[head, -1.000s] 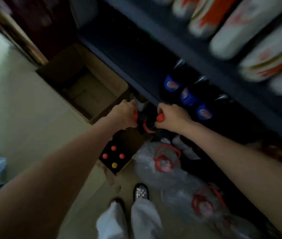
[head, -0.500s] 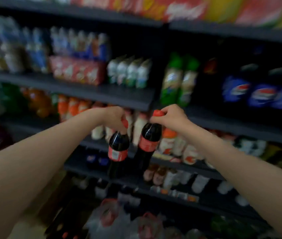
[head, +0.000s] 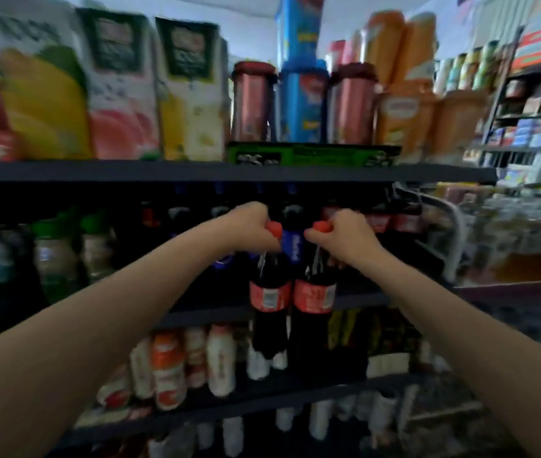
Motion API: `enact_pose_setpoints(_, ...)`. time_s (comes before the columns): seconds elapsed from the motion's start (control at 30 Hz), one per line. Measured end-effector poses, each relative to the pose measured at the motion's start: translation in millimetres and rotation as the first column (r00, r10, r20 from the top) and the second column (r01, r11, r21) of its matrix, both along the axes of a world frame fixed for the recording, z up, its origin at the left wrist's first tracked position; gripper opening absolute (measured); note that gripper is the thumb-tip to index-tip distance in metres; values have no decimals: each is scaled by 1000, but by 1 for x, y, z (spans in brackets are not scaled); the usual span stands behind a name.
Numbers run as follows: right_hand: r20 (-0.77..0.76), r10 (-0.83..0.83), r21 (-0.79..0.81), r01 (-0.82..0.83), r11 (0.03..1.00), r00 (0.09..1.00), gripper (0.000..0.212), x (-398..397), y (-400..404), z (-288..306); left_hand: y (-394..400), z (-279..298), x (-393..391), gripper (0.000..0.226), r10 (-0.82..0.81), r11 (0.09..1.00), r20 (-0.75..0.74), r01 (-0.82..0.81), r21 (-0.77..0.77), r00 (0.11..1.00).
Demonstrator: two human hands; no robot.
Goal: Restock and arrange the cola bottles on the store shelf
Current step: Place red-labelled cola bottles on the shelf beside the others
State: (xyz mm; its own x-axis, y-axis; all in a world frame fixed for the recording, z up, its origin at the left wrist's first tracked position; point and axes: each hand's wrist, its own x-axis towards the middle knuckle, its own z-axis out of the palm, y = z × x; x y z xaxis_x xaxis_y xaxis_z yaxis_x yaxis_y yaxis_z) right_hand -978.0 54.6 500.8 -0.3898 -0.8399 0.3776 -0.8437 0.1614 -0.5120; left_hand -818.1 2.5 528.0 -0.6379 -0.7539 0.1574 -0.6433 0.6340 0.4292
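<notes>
While the fingers (head: 270, 241) of the left hand (head: 256, 226) are curled round the neck of the left cola bottle (head: 269, 299) just below its red cap (head: 274, 228), the fingers (head: 312, 234) of the right hand (head: 345, 238) are clamped in the same way under the red cap (head: 322, 226) of the right cola bottle (head: 315, 302). Both bottles hang upright, side by side and nearly touching, in front of the dark shelf (head: 196, 171). Their red labels sit level with the edge of the shelf board below. Behind the hands stand dark bottles with blue labels (head: 292, 241). Juice cartons (head: 120, 87) and jars (head: 252, 100) stand on the board above. White and orange bottles (head: 166, 368) fill the lower row. The view is blurred.
</notes>
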Motion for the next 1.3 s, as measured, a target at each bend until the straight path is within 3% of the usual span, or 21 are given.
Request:
enact_pose_setpoints(0.13, 81, -69, -126, 79, 989, 994, 35, -76, 12, 5, 3, -1, -78, 32, 16, 1000, -35, -16, 6, 999)
enact_pose_setpoints(0.27, 133, -108, -240, 137, 961, 985, 33, -129, 13, 10, 1, 2, -127, 22, 3, 996, -65, -9, -91, 998)
enact_pose_setpoints(0.43, 193, -121, -295, 175, 939, 974, 38, -152, -7, 3, 6, -2, -164, 32, 10, 988, -55, -19, -152, 998)
enact_pose_setpoints(0.67, 199, -103, -301, 161, 940, 975, 31, -142, -48, 7, -8, 0, -169, 36, -3, 985, -192, -31, -172, 981)
enact_pose_setpoints(0.73, 246, -90, -270, 157, 950, 965, 37, -141, -56, 8, -9, -5, -169, 35, -19, 982, -234, -26, -187, 972)
enact_pose_setpoints(0.87, 219, -41, -32, 49, 998, 975, 58, -146, -61, -9, -12, -20, -162, 37, 30, 978, -345, -99, -184, 938)
enact_pose_setpoints(0.93, 324, -2, 24, -7, 1000, 946, 68, -148, -61, -20, -15, -27, -160, 32, 28, 988, -429, -90, -125, 903)
enact_pose_setpoints(1.03, 431, 9, -3, -8, 1000, 903, 71, -153, -70, -32, -17, -31, -162, 27, 26, 998, -528, -50, -31, 849)
enact_pose_setpoints(1.3, 303, -43, -23, 52, 998, 952, 60, -164, -103, -38, -20, -39, -182, 36, 106, 983, -558, -172, -67, 823)
